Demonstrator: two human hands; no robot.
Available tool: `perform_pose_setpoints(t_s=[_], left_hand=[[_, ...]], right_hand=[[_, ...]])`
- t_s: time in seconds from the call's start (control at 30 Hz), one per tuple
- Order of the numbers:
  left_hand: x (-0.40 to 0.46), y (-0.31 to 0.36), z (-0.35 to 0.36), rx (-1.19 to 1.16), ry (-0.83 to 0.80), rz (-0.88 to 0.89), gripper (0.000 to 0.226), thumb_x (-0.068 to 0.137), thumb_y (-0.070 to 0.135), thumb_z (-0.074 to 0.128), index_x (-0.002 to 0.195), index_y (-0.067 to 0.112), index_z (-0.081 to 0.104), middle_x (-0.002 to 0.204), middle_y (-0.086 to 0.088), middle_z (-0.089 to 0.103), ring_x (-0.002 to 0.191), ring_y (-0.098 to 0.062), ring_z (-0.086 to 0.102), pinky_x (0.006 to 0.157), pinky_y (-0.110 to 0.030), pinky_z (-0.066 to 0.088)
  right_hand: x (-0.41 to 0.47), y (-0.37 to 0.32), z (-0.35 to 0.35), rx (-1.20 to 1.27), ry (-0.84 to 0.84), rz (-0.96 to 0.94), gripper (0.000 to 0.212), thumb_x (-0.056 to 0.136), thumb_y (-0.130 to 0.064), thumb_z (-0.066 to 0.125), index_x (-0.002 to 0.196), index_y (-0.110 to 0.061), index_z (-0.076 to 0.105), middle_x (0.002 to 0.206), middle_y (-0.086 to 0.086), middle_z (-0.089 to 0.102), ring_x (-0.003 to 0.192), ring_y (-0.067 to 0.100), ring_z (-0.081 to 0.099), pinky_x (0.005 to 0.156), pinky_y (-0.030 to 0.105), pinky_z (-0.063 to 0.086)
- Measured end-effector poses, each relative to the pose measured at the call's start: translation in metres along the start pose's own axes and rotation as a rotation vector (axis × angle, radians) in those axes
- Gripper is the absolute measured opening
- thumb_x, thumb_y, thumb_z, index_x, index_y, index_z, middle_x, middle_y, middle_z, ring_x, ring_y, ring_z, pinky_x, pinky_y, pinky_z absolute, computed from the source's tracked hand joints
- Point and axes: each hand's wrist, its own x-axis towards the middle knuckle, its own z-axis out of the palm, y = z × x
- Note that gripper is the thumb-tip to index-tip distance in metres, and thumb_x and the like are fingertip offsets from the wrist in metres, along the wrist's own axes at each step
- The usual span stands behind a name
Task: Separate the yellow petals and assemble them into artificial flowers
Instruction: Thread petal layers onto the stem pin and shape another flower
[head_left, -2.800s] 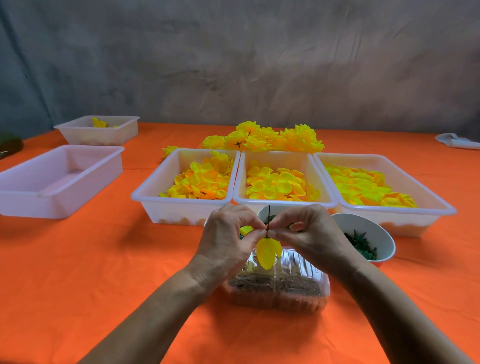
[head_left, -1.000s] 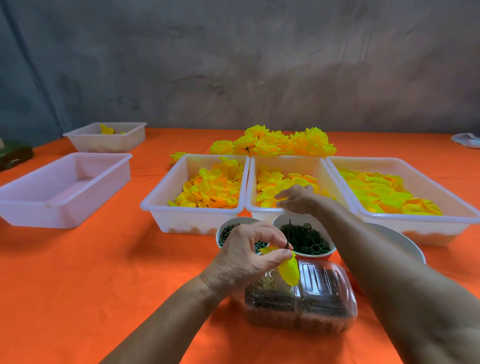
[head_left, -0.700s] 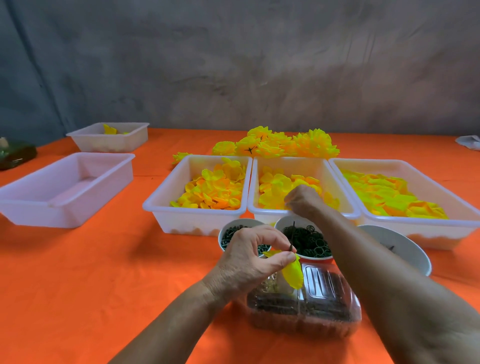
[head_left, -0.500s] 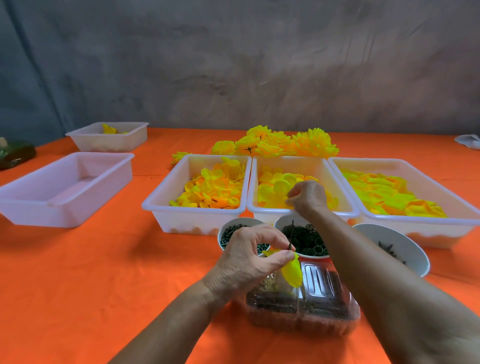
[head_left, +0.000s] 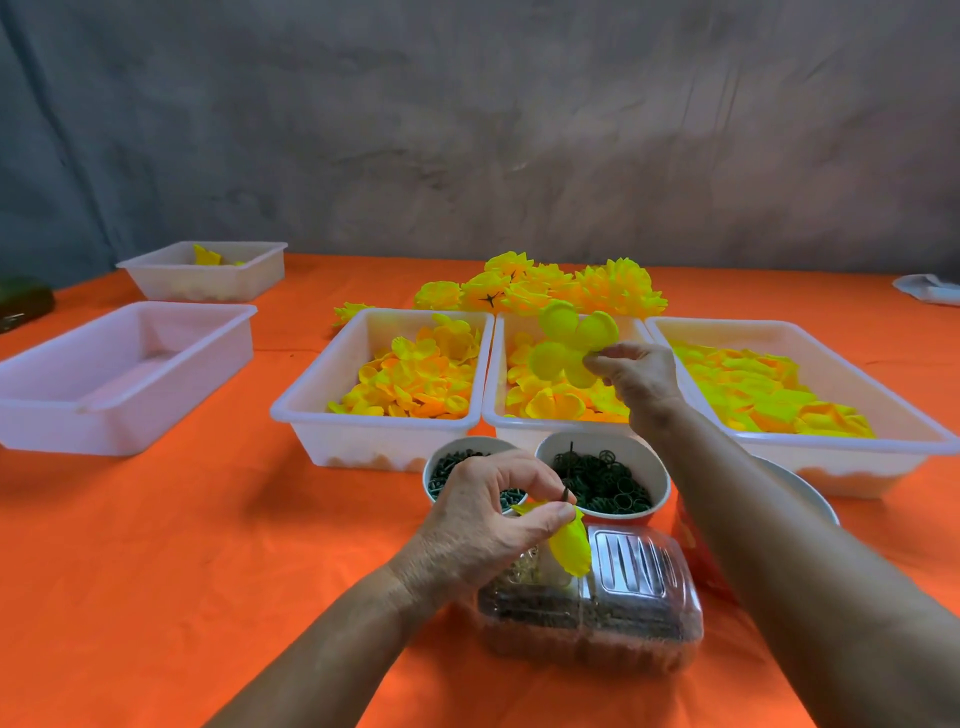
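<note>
right hand (head_left: 636, 374) is up over the middle tray (head_left: 566, 423), fingertips pinching a four-lobed yellow petal (head_left: 569, 345) lifted clear of the pile, so this looks like the fetch step of building a flower; left hand (head_left: 491, 519) waits near the desk's front edge, thumb and fingers curled round a thin dark stem (head_left: 565, 493) with a folded yellow petal (head_left: 571, 545) already on it, above the clear box (head_left: 639, 597); next move, i'd judge: bring the new petal down and thread its centre onto the stem tip
</note>
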Motion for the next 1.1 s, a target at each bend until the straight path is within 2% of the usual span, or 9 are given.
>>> perform_pose_setpoints(t_s=[0.13, 0.3, 0.5, 0.7, 0.83, 0.9, 0.97, 1.03, 1.1], left_hand=[[-0.001, 0.002, 0.001, 0.019, 0.015, -0.01, 0.015, 0.071, 0.023, 0.073, 0.065, 0.033, 0.065, 0.076, 0.015, 0.067, 0.079, -0.003, 0.063, 0.08, -0.02, 0.048], [-0.002, 0.004, 0.0, 0.024, -0.005, -0.023, 0.019, 0.074, 0.021, 0.074, 0.064, 0.035, 0.065, 0.077, 0.011, 0.068, 0.077, -0.003, 0.063, 0.077, -0.019, 0.048], [-0.002, 0.004, 0.002, 0.027, -0.002, -0.06, 0.011, 0.071, 0.028, 0.072, 0.064, 0.033, 0.066, 0.074, 0.015, 0.068, 0.076, 0.001, 0.061, 0.079, -0.019, 0.047], [-0.002, 0.002, 0.002, 0.042, 0.016, -0.056, 0.009, 0.071, 0.029, 0.072, 0.064, 0.032, 0.066, 0.074, 0.014, 0.068, 0.076, 0.001, 0.061, 0.077, -0.017, 0.044], [-0.003, 0.002, 0.002, 0.041, 0.027, -0.079, 0.016, 0.074, 0.022, 0.076, 0.065, 0.032, 0.067, 0.079, 0.011, 0.069, 0.081, -0.004, 0.063, 0.082, -0.026, 0.047], [-0.004, 0.003, 0.002, 0.034, 0.031, -0.089, 0.021, 0.075, 0.015, 0.077, 0.067, 0.032, 0.068, 0.077, 0.015, 0.068, 0.08, -0.003, 0.063, 0.083, -0.027, 0.047], [-0.004, 0.004, 0.002, 0.038, 0.022, -0.099, 0.015, 0.076, 0.014, 0.077, 0.071, 0.026, 0.071, 0.075, 0.014, 0.068, 0.078, -0.004, 0.063, 0.082, -0.028, 0.048], [-0.004, 0.005, 0.002, 0.042, 0.02, -0.095, 0.013, 0.077, 0.013, 0.076, 0.073, 0.024, 0.072, 0.074, 0.018, 0.067, 0.076, -0.001, 0.062, 0.078, -0.023, 0.047], [-0.004, 0.006, 0.002, 0.038, 0.026, -0.096, 0.016, 0.077, 0.012, 0.076, 0.072, 0.026, 0.07, 0.073, 0.02, 0.066, 0.075, 0.001, 0.062, 0.077, -0.018, 0.046]], right_hand=[[-0.009, -0.006, -0.007, 0.053, -0.049, 0.022, 0.024, 0.076, 0.005, 0.069, 0.061, -0.008, 0.055, 0.054, 0.008, 0.05, 0.032, 0.003, 0.043, 0.032, 0.013, 0.029], [-0.021, -0.006, -0.012, 0.193, -0.085, 0.106, 0.021, 0.076, 0.009, 0.066, 0.071, -0.008, 0.055, 0.057, 0.008, 0.051, 0.032, 0.005, 0.047, 0.031, 0.013, 0.023], [-0.05, -0.016, -0.019, 0.232, -0.198, 0.105, 0.016, 0.078, 0.002, 0.069, 0.076, -0.012, 0.061, 0.046, -0.006, 0.062, 0.042, 0.004, 0.06, 0.036, 0.012, 0.032], [-0.092, -0.025, -0.03, 0.255, -0.334, 0.018, 0.016, 0.078, 0.0, 0.07, 0.068, -0.01, 0.063, 0.043, -0.008, 0.056, 0.032, 0.003, 0.043, 0.035, 0.012, 0.03], [-0.112, -0.026, -0.033, 0.236, -0.396, -0.07, 0.012, 0.075, 0.001, 0.072, 0.075, -0.011, 0.07, 0.063, -0.006, 0.071, 0.056, 0.003, 0.065, 0.051, 0.013, 0.047], [-0.118, -0.025, -0.034, 0.224, -0.431, -0.097, 0.013, 0.076, 0.001, 0.071, 0.076, -0.012, 0.071, 0.066, -0.005, 0.072, 0.061, 0.005, 0.066, 0.056, 0.016, 0.05], [-0.123, -0.023, -0.035, 0.221, -0.474, -0.114, 0.011, 0.078, 0.001, 0.068, 0.079, -0.011, 0.071, 0.07, -0.002, 0.073, 0.064, 0.009, 0.067, 0.061, 0.02, 0.053], [-0.127, -0.023, -0.035, 0.221, -0.508, -0.137, 0.009, 0.08, 0.0, 0.066, 0.082, -0.008, 0.071, 0.074, 0.002, 0.073, 0.068, 0.012, 0.066, 0.065, 0.023, 0.053], [-0.13, -0.024, -0.034, 0.185, -0.533, -0.175, 0.004, 0.082, -0.002, 0.066, 0.083, 0.0, 0.07, 0.078, 0.014, 0.071, 0.071, 0.02, 0.062, 0.068, 0.03, 0.05]])
